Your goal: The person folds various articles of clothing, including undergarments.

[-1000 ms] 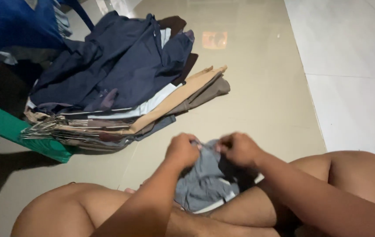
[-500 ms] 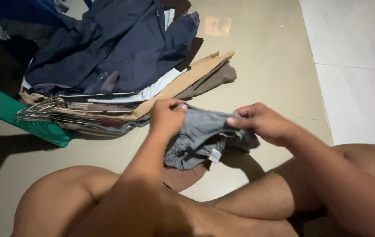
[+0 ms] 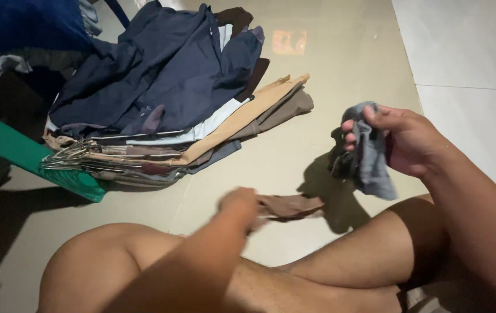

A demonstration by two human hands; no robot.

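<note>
A pile of clothes on wire hangers is lying on the tiled floor, its near end resting on a green edge. I am holding my right hand raised, fingers closed around a bunched grey garment. My left hand, blurred, is gripping a brown cloth just above the floor before my crossed legs.

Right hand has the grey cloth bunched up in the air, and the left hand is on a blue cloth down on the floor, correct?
Not quite. The head view shows the left hand on a brown cloth, not a blue one. The rest holds: the right hand has the grey cloth bunched up above the floor.
</note>
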